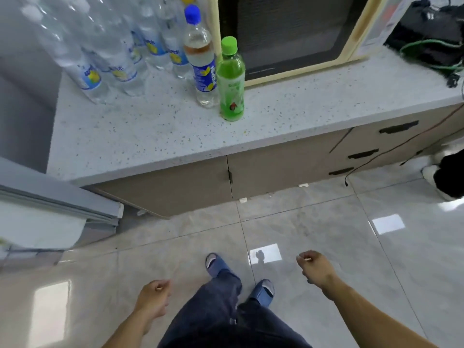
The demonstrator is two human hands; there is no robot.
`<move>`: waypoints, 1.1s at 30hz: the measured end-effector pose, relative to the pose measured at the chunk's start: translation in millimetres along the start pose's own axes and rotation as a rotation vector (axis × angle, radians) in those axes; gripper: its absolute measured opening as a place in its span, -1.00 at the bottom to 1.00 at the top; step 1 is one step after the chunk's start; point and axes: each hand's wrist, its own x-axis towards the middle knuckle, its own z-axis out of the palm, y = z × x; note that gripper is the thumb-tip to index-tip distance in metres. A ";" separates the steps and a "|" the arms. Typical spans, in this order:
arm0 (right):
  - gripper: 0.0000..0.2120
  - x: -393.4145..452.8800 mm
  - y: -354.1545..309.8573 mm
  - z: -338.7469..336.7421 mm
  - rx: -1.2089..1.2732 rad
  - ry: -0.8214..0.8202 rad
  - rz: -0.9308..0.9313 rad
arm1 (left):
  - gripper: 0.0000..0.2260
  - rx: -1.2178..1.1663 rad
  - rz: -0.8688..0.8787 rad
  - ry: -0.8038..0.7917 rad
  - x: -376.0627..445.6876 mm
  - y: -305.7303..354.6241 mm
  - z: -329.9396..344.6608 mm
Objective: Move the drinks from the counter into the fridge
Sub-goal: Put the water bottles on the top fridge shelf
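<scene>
A green bottle (231, 81) with a green cap stands upright on the speckled white counter (140, 136), close to its front edge. Touching its left side is a clear bottle (202, 59) with a blue cap and blue label. Several clear water bottles (108, 46) crowd the counter's back left. The open fridge door (50, 207) juts in at the left edge. My left hand (154, 301) and my right hand (315, 266) hang low over the floor with loosely curled fingers, holding nothing, well short of the counter.
A cream microwave (288, 33) sits at the back of the counter, with black gear and green cables (431, 41) to its right. Drawers with dark handles (364, 154) lie below. My feet in blue slippers (218, 264) stand on glossy tiles. A black and white shape (447, 172) sits on the floor at right.
</scene>
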 end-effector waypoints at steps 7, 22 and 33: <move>-0.84 23.2 -29.6 14.8 -0.138 -0.057 -0.021 | -0.84 -0.179 -0.120 0.031 29.2 -9.5 2.0; -0.93 -2.9 -321.9 63.7 -0.172 -0.235 -0.653 | -0.90 -0.357 0.528 0.031 27.3 240.9 -56.2; -0.64 -43.1 -623.5 86.7 0.169 -0.171 -1.115 | -0.68 -0.816 0.549 0.680 17.3 453.9 -164.3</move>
